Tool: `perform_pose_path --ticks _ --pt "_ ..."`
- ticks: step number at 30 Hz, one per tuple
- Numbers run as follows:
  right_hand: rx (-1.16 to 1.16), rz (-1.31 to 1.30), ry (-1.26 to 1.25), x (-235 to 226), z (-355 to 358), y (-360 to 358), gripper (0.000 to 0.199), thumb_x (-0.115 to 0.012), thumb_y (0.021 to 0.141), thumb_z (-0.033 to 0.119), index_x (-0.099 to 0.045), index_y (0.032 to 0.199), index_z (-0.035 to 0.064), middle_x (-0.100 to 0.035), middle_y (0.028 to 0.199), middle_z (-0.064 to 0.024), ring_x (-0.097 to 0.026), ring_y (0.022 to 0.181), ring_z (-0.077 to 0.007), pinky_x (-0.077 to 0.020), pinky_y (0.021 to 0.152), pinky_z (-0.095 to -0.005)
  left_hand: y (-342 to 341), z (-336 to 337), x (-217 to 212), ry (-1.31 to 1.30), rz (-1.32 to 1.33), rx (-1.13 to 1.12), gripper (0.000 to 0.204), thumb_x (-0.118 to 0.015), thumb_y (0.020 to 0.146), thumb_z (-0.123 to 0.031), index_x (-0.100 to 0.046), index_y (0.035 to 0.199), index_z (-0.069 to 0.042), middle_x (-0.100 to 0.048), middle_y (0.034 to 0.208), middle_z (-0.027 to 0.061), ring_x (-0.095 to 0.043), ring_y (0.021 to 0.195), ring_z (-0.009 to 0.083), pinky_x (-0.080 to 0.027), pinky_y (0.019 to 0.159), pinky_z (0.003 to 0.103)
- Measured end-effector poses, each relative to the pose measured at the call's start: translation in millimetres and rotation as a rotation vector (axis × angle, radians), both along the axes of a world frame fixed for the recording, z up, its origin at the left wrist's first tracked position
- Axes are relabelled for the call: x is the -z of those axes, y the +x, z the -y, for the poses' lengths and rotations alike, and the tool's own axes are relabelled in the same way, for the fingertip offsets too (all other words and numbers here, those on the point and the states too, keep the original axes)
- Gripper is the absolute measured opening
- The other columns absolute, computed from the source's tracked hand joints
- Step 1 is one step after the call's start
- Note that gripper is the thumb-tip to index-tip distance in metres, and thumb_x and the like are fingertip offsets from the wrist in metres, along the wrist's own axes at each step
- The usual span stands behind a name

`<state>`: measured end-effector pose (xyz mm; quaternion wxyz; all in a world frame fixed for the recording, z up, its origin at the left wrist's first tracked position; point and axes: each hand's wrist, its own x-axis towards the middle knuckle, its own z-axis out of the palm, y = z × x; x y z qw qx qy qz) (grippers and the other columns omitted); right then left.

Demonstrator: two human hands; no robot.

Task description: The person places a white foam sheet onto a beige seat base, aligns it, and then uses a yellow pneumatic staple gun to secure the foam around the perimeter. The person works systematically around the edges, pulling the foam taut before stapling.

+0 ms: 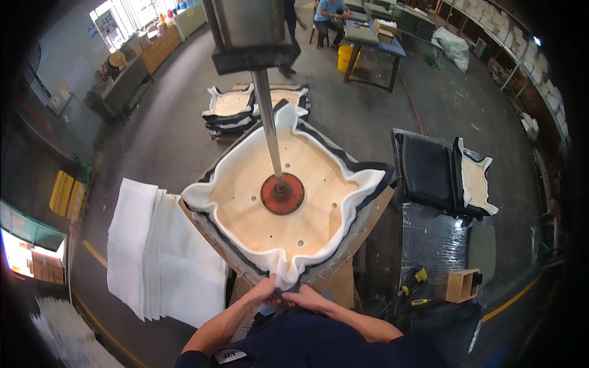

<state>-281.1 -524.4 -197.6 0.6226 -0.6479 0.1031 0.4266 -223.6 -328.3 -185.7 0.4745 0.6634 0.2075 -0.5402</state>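
A square plywood seat panel [313, 178] lies underside up, edged with white padding [224, 168] and dark fabric [374, 184] that stand up around it. A metal press rod with a round red foot [282, 193] bears on the middle of the panel. At the corner nearest me, my left hand [265, 290] is closed on the gathered dark fabric. Close beside it, my right hand [305, 299] pinches the same corner from the other side. White padding bunches up into folds just above both hands. The fingertips are partly hidden.
White padding sheets [178, 264] are stacked at left. Padded panels stand in piles ahead [230, 104] and on the right-hand table [429, 162]. That table also bears a wooden box [461, 286], a yellow-handled tool [419, 302] and a yellow-black tool [419, 275]. Farther off, a person sits by a table.
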Motion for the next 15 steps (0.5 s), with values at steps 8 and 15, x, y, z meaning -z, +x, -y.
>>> perform_pose_path --ticks 8,15 --pt "0.245 -0.142 0.105 4.5 -25.7 -5.6 0.044 -0.067 0.098 0.044 -0.071 0.109 0.0020 -0.073 0.094 -0.0083 -0.065 0.080 -0.0143 -0.0518 0.070 -0.0299 -14.7 -31.0 14.0 -0.024 0.463 0.245 0.057 -0.031 0.109 -0.032 -0.066 0.085 0.007 -0.067 0.070 0.0142 -0.062 0.056 0.0230 -0.053 0.056 0.036" --pt "0.000 0.200 -0.161 -19.2 -26.7 2.9 0.058 -0.060 0.098 0.049 -0.073 0.086 -0.0060 -0.067 0.070 -0.0123 -0.065 0.064 -0.0189 -0.0503 0.058 -0.0365 -24.7 -43.8 48.5 0.018 0.972 0.365 0.039 -0.039 0.100 -0.020 -0.065 0.083 0.004 -0.068 0.073 0.0263 -0.069 0.066 0.0370 -0.053 0.061 0.047"
